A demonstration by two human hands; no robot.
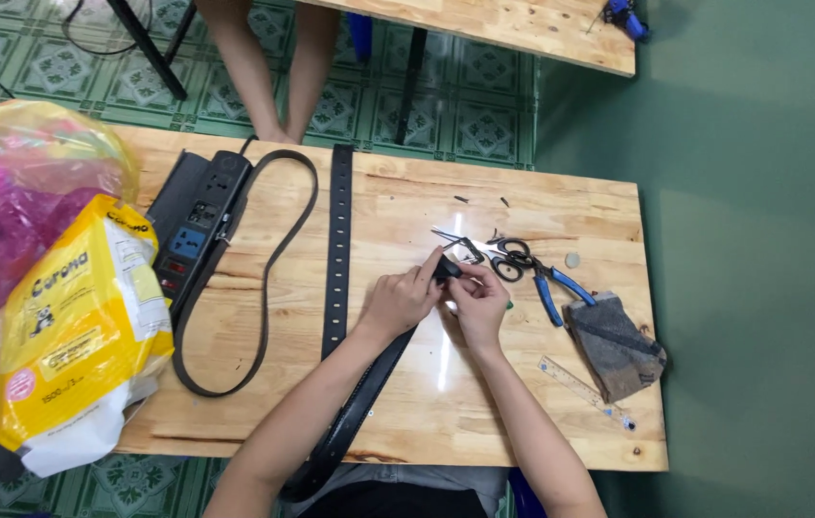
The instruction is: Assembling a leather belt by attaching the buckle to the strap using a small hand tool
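A: What is held at the centre of the view?

B: A black belt [369, 393]. Its end lies between the left hand [400, 299] and the right hand [480, 305], just above the wooden surface [407, 422]. From there the strap runs back under the left forearm and over the near edge towards the person.

A: How do the fingers stand?

B: Both sets are closed in a pinch on the belt's end, the left thumb and forefinger over the tip, the right fingers meeting it from the other side. What small part, if any, sits between them cannot be told.

A: How would such a strap handle?

B: Judged by its hanging curve, it is light and limp along its length but fairly stiff across its width. The smooth face may slip, so a pinch near the tip, flat faces between thumb and finger, looks the surest hold.

A: What lies around it?

B: Just beyond the right hand, scissors [511, 257] and blue-handled pliers [553, 288]; further right, a grey cloth pouch [616, 343] and a ruler [575, 384]. To the left, a second strap with punched holes [337, 249] lies straight, a looped strap [264, 278] beside a black power strip [195, 225], and a yellow bag [77, 331] at the far left.
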